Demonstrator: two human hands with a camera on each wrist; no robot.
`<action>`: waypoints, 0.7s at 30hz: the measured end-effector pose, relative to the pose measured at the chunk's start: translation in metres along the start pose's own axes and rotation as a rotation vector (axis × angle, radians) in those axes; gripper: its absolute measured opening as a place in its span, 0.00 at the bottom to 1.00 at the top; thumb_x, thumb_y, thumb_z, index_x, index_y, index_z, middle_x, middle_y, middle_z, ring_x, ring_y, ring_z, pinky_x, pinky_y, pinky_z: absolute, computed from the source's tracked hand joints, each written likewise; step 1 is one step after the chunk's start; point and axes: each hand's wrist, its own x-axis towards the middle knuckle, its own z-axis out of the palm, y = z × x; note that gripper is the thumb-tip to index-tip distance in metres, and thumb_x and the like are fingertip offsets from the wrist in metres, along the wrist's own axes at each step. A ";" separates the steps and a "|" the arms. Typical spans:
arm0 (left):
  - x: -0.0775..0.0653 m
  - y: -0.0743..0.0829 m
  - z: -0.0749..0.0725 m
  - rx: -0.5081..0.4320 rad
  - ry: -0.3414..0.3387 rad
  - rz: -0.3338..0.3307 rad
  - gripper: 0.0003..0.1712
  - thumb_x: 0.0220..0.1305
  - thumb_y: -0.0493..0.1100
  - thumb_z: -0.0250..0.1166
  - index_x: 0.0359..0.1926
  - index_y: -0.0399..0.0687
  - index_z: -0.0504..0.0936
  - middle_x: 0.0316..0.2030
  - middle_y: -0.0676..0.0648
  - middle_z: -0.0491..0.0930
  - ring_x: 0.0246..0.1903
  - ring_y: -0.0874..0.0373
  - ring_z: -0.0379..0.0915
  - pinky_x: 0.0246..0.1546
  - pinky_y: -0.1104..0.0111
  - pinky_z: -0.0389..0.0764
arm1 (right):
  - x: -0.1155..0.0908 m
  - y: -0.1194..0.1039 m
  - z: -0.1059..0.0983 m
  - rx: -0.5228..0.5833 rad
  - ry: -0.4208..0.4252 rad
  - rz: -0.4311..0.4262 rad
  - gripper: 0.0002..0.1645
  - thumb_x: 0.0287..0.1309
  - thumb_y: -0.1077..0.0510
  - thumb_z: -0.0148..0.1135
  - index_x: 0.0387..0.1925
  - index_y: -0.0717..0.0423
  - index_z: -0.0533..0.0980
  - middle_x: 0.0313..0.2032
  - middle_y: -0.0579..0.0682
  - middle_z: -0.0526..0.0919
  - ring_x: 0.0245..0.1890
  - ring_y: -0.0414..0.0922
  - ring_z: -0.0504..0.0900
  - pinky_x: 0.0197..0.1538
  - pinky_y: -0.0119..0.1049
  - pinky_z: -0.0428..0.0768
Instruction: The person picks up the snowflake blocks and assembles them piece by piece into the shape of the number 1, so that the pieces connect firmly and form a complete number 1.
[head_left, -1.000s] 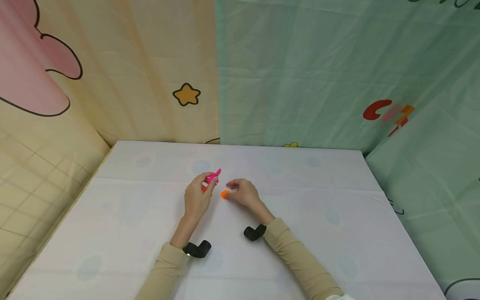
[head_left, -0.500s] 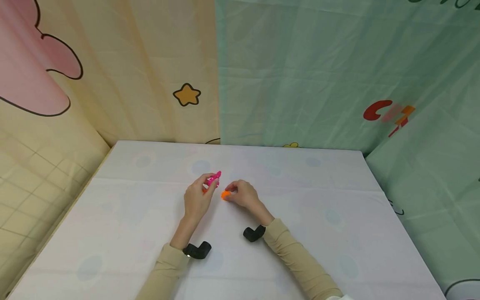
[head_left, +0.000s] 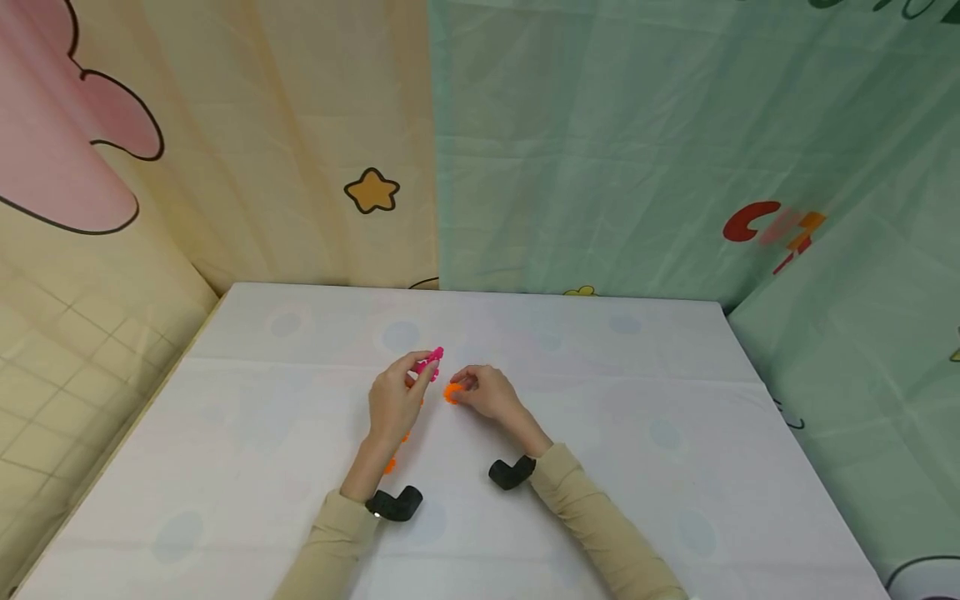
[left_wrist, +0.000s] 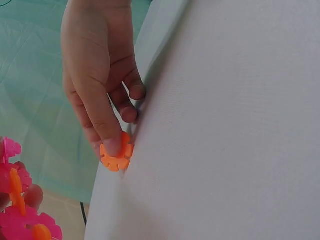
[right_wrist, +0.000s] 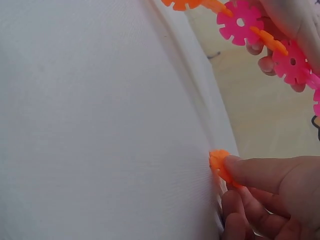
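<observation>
Fingers (left_wrist: 112, 142) of the right hand (head_left: 487, 392) pinch an orange disc (head_left: 451, 392) against the white tabletop (head_left: 637, 433). At its 9 o'clock, the left hand (head_left: 393, 400) is clamped around a chain of pink and orange discs (right_wrist: 265, 30), held above the tabletop.

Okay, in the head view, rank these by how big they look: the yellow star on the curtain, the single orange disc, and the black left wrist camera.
1. Yellow star, about level with
2. black left wrist camera: too alike to rank, and the camera sits nearer.
3. Single orange disc, clearly smallest, pinched by the right hand.
</observation>
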 end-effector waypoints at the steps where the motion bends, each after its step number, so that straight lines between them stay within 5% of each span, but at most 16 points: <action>1: 0.000 0.000 0.000 0.002 0.001 0.002 0.14 0.64 0.49 0.64 0.46 0.49 0.85 0.25 0.50 0.82 0.18 0.61 0.69 0.18 0.72 0.66 | -0.001 0.001 0.000 0.012 -0.003 0.001 0.10 0.54 0.58 0.69 0.39 0.54 0.82 0.31 0.49 0.83 0.28 0.40 0.75 0.32 0.29 0.72; 21: -0.002 0.012 0.003 -0.089 -0.097 -0.109 0.13 0.64 0.49 0.64 0.45 0.50 0.85 0.25 0.48 0.84 0.26 0.56 0.76 0.23 0.70 0.71 | -0.014 0.005 -0.013 0.151 0.104 -0.040 0.13 0.59 0.59 0.64 0.46 0.59 0.81 0.26 0.54 0.85 0.18 0.40 0.80 0.27 0.28 0.74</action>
